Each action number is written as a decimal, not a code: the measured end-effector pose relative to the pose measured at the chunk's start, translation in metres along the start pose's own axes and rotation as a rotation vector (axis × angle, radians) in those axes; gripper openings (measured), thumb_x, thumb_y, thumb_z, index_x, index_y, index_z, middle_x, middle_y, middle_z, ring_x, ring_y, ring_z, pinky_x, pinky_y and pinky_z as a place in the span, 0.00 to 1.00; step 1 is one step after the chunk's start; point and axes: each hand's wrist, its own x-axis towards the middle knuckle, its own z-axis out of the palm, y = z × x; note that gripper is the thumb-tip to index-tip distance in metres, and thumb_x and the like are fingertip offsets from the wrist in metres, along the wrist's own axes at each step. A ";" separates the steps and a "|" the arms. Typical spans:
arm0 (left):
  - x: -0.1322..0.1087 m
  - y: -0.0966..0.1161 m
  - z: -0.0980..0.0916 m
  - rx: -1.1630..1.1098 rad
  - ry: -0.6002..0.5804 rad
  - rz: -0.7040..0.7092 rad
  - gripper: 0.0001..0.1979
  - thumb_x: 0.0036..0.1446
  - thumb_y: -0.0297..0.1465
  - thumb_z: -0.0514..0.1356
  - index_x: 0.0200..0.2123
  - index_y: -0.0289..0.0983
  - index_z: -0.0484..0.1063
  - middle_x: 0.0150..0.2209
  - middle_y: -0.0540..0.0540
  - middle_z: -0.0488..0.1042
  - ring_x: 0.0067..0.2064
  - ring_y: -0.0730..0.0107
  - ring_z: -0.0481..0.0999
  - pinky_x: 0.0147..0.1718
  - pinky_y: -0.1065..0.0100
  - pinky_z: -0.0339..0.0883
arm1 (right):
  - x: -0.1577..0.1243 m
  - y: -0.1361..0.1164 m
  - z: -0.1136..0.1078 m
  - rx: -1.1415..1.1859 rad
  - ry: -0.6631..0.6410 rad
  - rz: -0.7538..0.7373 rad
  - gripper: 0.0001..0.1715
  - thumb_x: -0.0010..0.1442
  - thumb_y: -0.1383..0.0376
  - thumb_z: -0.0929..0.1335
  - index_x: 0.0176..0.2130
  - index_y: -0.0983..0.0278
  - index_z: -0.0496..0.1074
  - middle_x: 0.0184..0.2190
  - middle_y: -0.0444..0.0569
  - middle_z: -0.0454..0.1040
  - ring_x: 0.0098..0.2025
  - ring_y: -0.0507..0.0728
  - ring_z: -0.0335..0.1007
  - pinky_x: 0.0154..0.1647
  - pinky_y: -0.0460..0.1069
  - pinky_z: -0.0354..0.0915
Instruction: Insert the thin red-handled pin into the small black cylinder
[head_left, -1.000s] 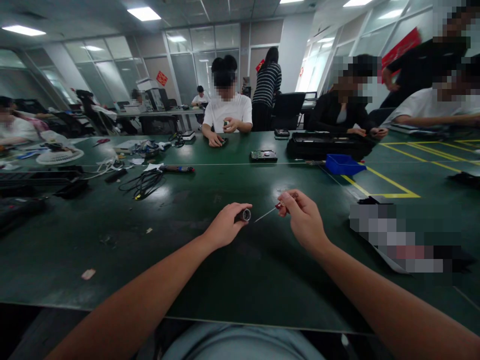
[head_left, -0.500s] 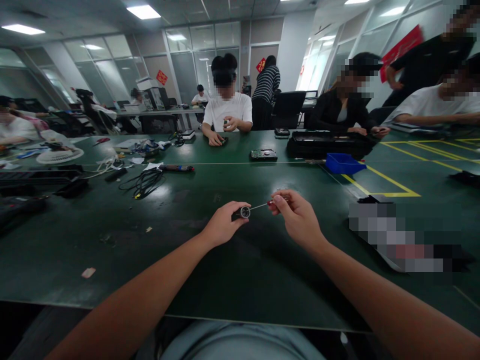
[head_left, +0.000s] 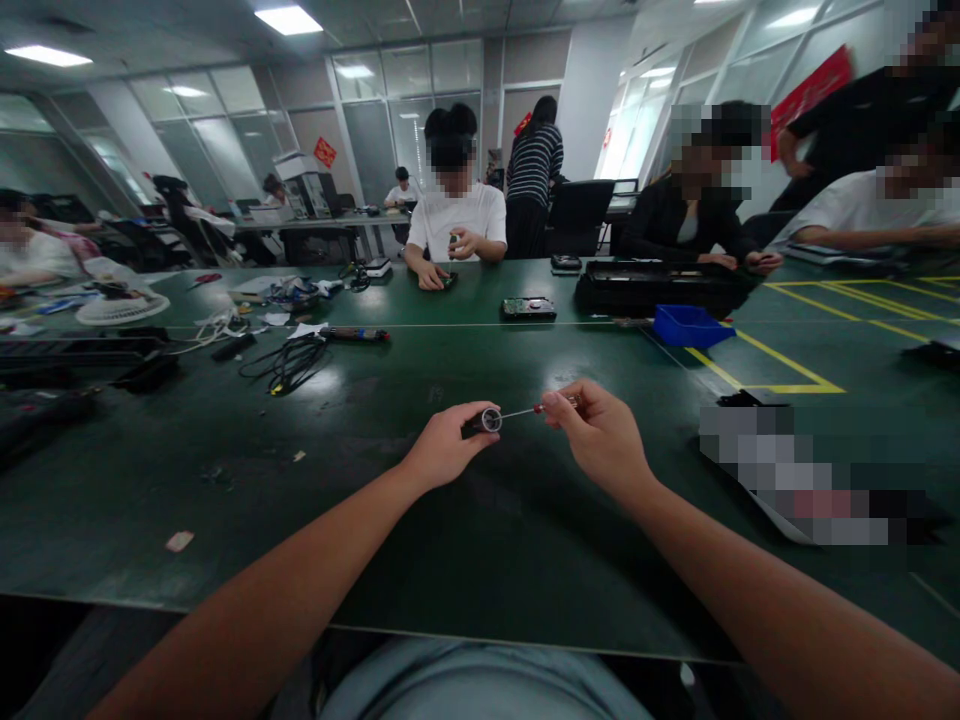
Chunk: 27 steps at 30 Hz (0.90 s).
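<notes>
My left hand [head_left: 444, 447] is closed around a small dark cylinder with a silvery ring end [head_left: 489, 420], held above the green table [head_left: 420, 540]. My right hand [head_left: 600, 437] pinches the red handle of a thin screwdriver [head_left: 525, 410]. The screwdriver's metal shaft points left and its tip meets the cylinder's ring end. Both forearms reach in from the bottom of the view.
A blue bin [head_left: 686, 326] and a long black case [head_left: 652, 288] lie far right. A hard drive [head_left: 529, 308] sits at the far middle; black cables [head_left: 289, 365] and clutter lie at the left. Several people sit around the table. A blurred object [head_left: 795, 480] lies near right.
My right hand has brought the screwdriver left, and its tip has gone from clear of the cylinder to touching its ring end. My left hand has lifted slightly.
</notes>
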 end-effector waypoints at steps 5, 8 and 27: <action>-0.001 -0.003 0.001 0.003 -0.018 0.018 0.19 0.58 0.30 0.66 0.53 0.42 0.75 0.53 0.47 0.77 0.55 0.59 0.74 0.59 0.57 0.64 | -0.001 0.000 -0.002 -0.038 -0.012 -0.036 0.19 0.60 0.49 0.70 0.27 0.60 0.71 0.21 0.44 0.74 0.22 0.53 0.65 0.25 0.49 0.58; -0.001 -0.004 0.001 0.014 -0.017 0.034 0.19 0.58 0.31 0.67 0.53 0.43 0.75 0.52 0.47 0.77 0.54 0.60 0.74 0.58 0.58 0.64 | -0.002 0.001 -0.002 -0.032 -0.033 -0.058 0.17 0.59 0.50 0.71 0.30 0.60 0.73 0.23 0.45 0.75 0.24 0.54 0.68 0.27 0.50 0.60; 0.000 -0.006 0.001 0.117 0.006 0.063 0.19 0.58 0.31 0.67 0.53 0.44 0.75 0.49 0.48 0.77 0.51 0.60 0.74 0.53 0.59 0.65 | -0.005 -0.003 -0.002 -0.045 -0.141 -0.095 0.18 0.69 0.53 0.62 0.38 0.61 0.73 0.22 0.43 0.71 0.25 0.54 0.69 0.29 0.50 0.62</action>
